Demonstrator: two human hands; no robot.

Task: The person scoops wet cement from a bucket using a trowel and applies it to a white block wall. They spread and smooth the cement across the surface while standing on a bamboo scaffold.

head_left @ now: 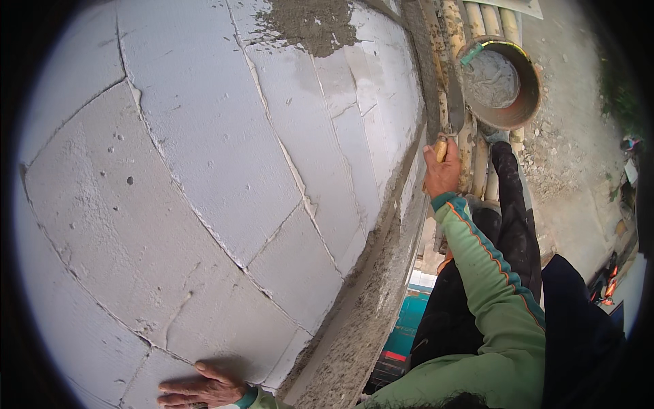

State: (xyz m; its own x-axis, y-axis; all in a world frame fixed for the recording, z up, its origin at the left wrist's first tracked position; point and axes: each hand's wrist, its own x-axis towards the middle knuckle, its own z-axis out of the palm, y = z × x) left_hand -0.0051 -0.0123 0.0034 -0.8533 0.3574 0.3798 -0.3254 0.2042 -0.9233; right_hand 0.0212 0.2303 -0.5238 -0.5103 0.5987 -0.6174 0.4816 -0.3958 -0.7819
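Note:
My left hand lies flat on the wall of pale blocks, fingers spread, at the lower edge of the view. In my right hand is a trowel, its wooden handle gripped in a closed fist. The trowel's grey blade points away from me, beside the bucket. That bucket holds wet grey mortar and has a green piece on its rim. A rough patch of wet mortar sticks to the far part of the wall.
Bamboo poles run beneath the bucket. Along the wall's right side goes a rough concrete ledge. My dark-trousered leg reaches toward the poles. Gravelly ground lies to the right, with a teal object lower down.

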